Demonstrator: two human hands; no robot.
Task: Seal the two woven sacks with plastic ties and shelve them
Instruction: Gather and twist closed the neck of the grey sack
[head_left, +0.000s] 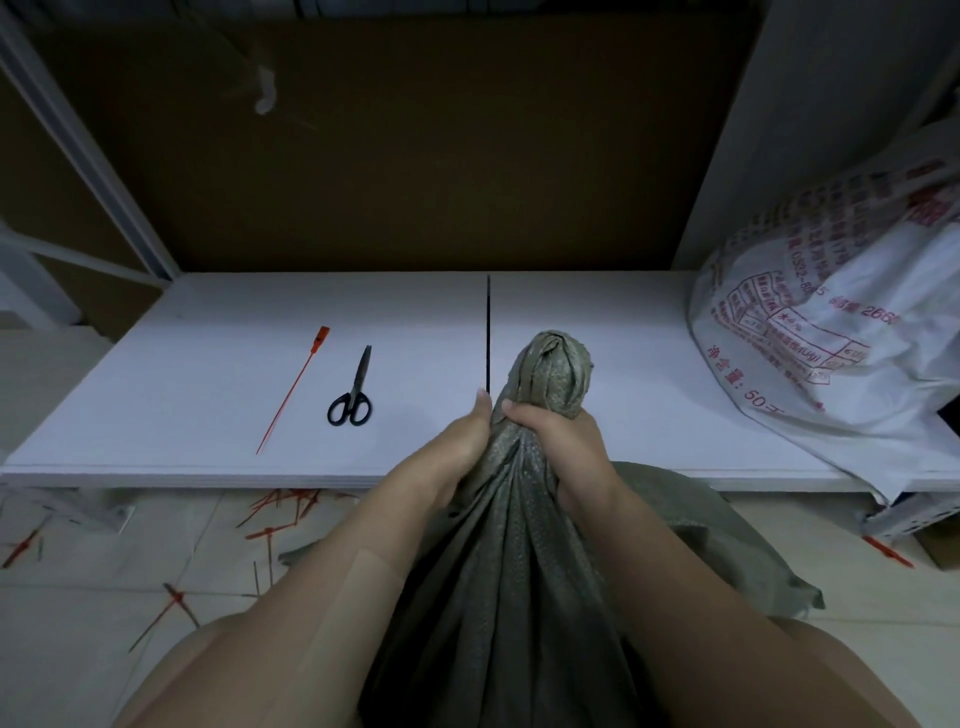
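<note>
Left hand and right hand both clenched around gathered neck of grey-green woven sack; red plastic tie, black scissors on white shelf.

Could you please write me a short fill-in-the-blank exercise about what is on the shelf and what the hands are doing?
1. Both hands, left hand and right hand, grip the gathered neck of the ____ woven sack.
2. The black-handled scissors lie on the white shelf board just right of the long ____ plastic tie.
3. The white printed woven sack rests at the shelf's ____ end.

Missing words: grey-green; red; right
</note>
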